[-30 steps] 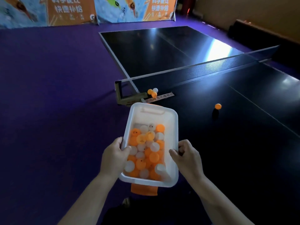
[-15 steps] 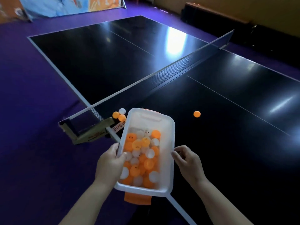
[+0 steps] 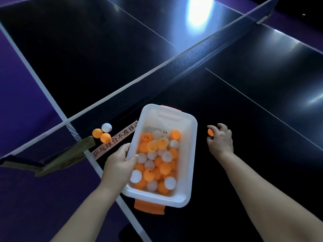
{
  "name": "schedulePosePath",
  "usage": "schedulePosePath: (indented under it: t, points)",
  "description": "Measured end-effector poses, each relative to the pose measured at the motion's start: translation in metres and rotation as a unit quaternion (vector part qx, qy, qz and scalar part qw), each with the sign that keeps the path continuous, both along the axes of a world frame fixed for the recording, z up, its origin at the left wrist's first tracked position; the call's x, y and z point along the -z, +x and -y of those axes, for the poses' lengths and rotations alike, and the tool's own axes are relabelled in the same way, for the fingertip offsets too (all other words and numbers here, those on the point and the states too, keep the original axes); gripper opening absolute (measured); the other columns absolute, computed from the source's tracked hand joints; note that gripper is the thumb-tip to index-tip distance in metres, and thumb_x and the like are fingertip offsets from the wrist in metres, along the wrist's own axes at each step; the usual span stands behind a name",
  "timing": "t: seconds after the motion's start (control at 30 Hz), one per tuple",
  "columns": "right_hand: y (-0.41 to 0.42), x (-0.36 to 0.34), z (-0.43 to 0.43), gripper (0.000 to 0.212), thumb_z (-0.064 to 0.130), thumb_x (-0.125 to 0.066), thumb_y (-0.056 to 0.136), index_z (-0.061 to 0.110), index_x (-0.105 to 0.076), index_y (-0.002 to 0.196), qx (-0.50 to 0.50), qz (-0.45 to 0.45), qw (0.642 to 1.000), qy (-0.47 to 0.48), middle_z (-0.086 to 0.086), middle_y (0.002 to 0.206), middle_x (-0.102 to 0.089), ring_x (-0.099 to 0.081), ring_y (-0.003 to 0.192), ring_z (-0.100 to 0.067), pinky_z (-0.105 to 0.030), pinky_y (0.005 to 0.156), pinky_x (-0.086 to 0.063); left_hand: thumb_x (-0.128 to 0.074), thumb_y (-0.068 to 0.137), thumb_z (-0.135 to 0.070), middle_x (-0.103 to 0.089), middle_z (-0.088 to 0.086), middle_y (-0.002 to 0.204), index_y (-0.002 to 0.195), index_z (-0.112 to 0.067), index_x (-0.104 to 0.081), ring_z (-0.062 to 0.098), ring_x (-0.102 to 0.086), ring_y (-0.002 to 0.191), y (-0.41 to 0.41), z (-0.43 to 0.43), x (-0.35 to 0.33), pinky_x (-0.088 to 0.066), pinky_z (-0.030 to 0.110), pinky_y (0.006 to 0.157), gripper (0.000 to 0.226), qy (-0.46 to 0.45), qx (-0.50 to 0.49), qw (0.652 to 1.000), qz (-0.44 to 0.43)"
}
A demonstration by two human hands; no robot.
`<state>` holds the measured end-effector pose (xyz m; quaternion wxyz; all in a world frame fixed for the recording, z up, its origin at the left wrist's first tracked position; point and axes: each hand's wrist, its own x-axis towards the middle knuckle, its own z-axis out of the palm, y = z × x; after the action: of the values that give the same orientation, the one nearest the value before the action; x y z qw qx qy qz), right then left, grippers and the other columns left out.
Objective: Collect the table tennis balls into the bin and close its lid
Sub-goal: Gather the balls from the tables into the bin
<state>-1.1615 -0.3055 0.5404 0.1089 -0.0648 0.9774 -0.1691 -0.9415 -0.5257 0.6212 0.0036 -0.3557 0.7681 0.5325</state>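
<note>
A white plastic bin (image 3: pixel 189 165) with orange latches holds several orange and white balls. My left hand (image 3: pixel 118 165) grips its left rim and holds it over the table's near edge. My right hand (image 3: pixel 220 139) is out to the right of the bin, fingers curled around a single orange ball (image 3: pixel 210 132) on the dark table (image 3: pixel 244 119). Three loose balls, two orange (image 3: pixel 101 135) and one white (image 3: pixel 106 127), lie by the net post. No lid is in sight.
The net (image 3: pixel 174 67) runs diagonally across the table just beyond the bin. Its clamp bracket (image 3: pixel 66 158) sticks out at the left edge, beside a label strip (image 3: pixel 115 142) with printed characters. Purple floor (image 3: pixel 21 102) lies to the left.
My right hand left the bin's right rim and reached right to the lone orange ball. The view came closer to the table and tipped down.
</note>
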Motion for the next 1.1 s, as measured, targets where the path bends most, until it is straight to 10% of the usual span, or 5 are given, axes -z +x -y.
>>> schedulePosePath:
  t: [0.13, 0.27, 0.53, 0.77, 1.1]
  points:
    - [-0.012, 0.022, -0.004, 0.065, 0.004, -0.05, 0.087, 0.035, -0.034, 0.141, -0.037, 0.073, 0.993, 0.089, 0.0, 0.155, -0.014, -0.026, 0.135, -0.026, -0.041, 0.101, -0.039, -0.057, 0.089, -0.015, -0.071, 0.007, 0.084, 0.085, -0.042, -0.061, 0.026, -0.068, 0.077, -0.02, 0.0, 0.008, -0.056, 0.051, 0.073, 0.027, 0.0, 0.006, 1.0, -0.003]
    - [-0.003, 0.025, -0.022, 0.045, 0.01, -0.048, 0.089, 0.025, -0.045, 0.132, 0.027, 0.09, 0.995, 0.027, -0.007, 0.123, -0.039, -0.048, 0.095, -0.028, -0.034, 0.071, -0.043, -0.057, 0.09, -0.016, -0.072, 0.003, 0.083, 0.087, -0.04, -0.063, 0.02, -0.069, 0.075, -0.029, 0.001, 0.012, -0.057, 0.048, 0.073, 0.025, 0.012, 0.027, 0.999, -0.011]
    - [0.054, -0.053, -0.003, 0.033, 0.049, -0.057, 0.083, 0.022, -0.056, 0.103, 0.032, -0.167, 0.962, -0.215, 0.005, 0.087, -0.059, -0.057, 0.075, -0.013, -0.028, 0.066, -0.046, -0.056, 0.09, -0.012, -0.071, 0.001, 0.083, 0.084, -0.038, -0.06, 0.012, -0.068, 0.074, -0.039, 0.012, 0.018, -0.059, 0.037, 0.072, 0.027, 0.038, 0.084, 0.995, -0.039]
    - [0.104, -0.071, 0.065, 0.06, 0.063, -0.048, 0.078, 0.02, -0.053, 0.12, -0.084, -0.11, 0.98, -0.14, 0.008, 0.077, -0.054, -0.054, 0.065, -0.01, -0.026, 0.059, -0.047, -0.057, 0.09, -0.017, -0.069, -0.004, 0.086, 0.086, -0.038, -0.058, 0.006, -0.066, 0.078, -0.041, 0.042, 0.027, -0.051, 0.019, 0.063, 0.021, 0.048, 0.143, 0.987, -0.052]
    - [0.129, -0.061, 0.131, 0.021, 0.017, -0.062, 0.088, 0.02, -0.061, 0.109, -0.054, -0.109, 0.976, -0.182, 0.019, 0.071, -0.049, -0.055, 0.065, -0.012, -0.029, 0.061, -0.049, -0.052, 0.093, -0.039, -0.062, -0.012, 0.111, 0.119, -0.024, -0.059, 0.006, -0.058, 0.102, -0.029, 0.105, 0.049, -0.052, 0.033, 0.087, 0.032, -0.058, 0.209, 0.976, -0.03]
